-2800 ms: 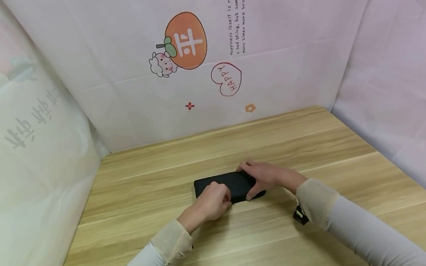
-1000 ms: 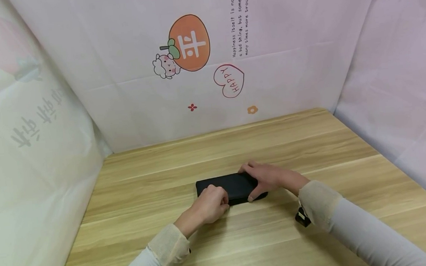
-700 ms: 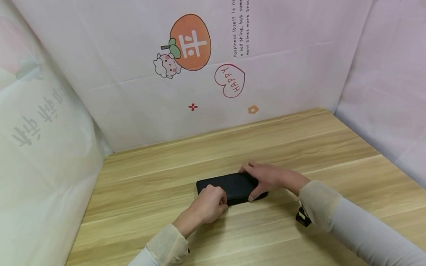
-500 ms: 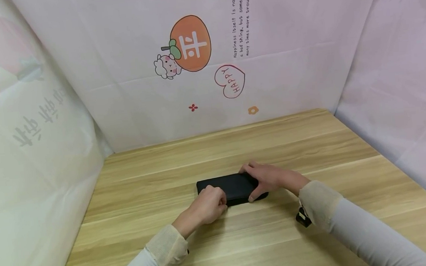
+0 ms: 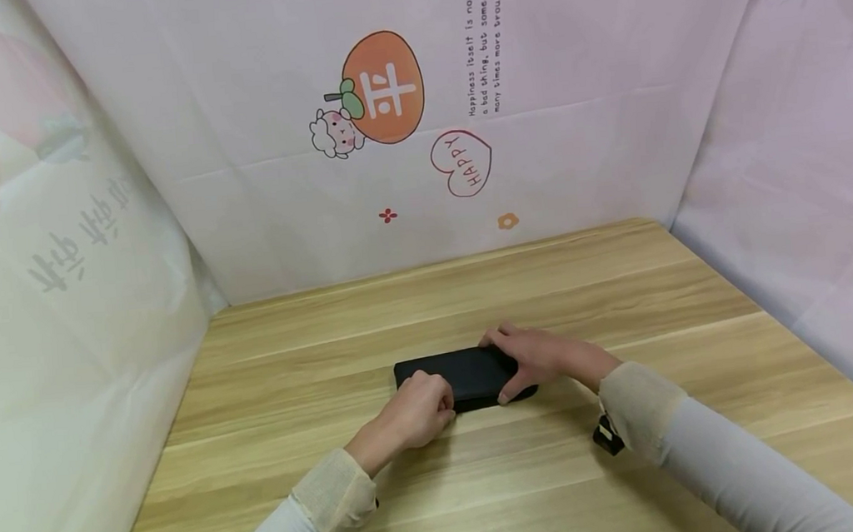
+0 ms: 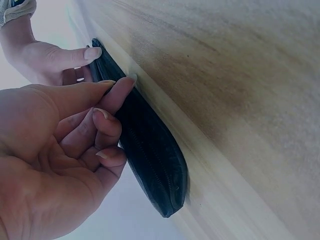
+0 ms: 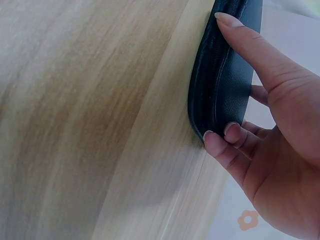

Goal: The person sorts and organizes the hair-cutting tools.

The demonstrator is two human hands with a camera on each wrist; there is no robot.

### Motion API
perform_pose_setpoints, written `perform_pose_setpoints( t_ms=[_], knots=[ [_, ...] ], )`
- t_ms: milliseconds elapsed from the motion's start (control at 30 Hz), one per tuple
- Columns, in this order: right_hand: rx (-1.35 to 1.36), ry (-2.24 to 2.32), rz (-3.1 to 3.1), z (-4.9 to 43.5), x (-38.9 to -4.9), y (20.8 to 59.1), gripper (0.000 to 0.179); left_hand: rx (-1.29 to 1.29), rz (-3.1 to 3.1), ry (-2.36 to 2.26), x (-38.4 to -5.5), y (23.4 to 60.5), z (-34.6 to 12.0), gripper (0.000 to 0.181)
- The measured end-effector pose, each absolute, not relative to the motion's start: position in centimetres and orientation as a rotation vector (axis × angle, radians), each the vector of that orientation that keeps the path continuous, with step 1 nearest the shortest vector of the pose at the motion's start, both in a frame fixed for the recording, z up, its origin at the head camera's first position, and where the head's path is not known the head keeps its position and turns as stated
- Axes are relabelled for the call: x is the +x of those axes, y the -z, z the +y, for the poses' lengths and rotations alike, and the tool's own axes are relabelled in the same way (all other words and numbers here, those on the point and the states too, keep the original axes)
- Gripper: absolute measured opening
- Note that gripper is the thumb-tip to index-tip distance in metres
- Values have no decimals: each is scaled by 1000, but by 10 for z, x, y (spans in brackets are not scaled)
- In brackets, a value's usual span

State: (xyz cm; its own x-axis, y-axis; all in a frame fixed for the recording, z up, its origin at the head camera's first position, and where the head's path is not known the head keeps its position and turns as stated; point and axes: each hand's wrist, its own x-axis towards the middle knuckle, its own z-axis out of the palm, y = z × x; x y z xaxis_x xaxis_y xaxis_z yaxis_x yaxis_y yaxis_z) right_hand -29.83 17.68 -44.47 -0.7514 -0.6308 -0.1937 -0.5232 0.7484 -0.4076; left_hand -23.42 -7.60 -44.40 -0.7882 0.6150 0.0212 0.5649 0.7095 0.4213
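Observation:
A flat black zippered pouch [image 5: 472,371] lies on the wooden table, its zip side facing the person. My left hand [image 5: 417,409] is at the front edge, thumb and index finger pinching the zipper pull, which is mostly hidden between the fingertips. The other fingers curl loosely beside the pouch in the left wrist view, where zip teeth [image 6: 155,167] run on toward the pouch's left end. My right hand [image 5: 535,358] holds the right end, thumb on the front edge and fingers over the far edge. In the right wrist view, fingertips touch the rounded corner of the pouch [image 7: 230,85].
The wood-grain table [image 5: 311,333] extends around the pouch on all sides. White printed cloth [image 5: 573,121] hangs behind it and along both sides. A small black device [image 5: 607,435] sits under the right wrist, by the beige cuff [image 5: 644,403].
My left hand has slid a short way left along the pouch's front edge, slowing in the latest frames. The right hand and the pouch have stayed in place; the head view has shifted slightly.

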Motion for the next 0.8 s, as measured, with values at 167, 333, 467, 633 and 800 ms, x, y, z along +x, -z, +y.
perform_pose_setpoints(
  t_ms=[167, 333, 467, 633, 800],
  knots=[
    [-876, 447, 2634, 177, -299, 446, 84, 956, 2785, -628, -234, 445, -76, 14],
    [-879, 447, 2631, 178, -300, 447, 84, 987, 2789, -642, -234, 445, -77, 14],
    [-883, 455, 2628, 178, -300, 446, 84, 999, 2789, -653, -234, 445, -78, 15],
    [-875, 455, 2629, 178, -300, 446, 83, 986, 2786, -659, -232, 445, -79, 14],
    [-878, 453, 2628, 178, -300, 447, 84, 962, 2785, -665, -232, 446, -80, 12]
  ],
)
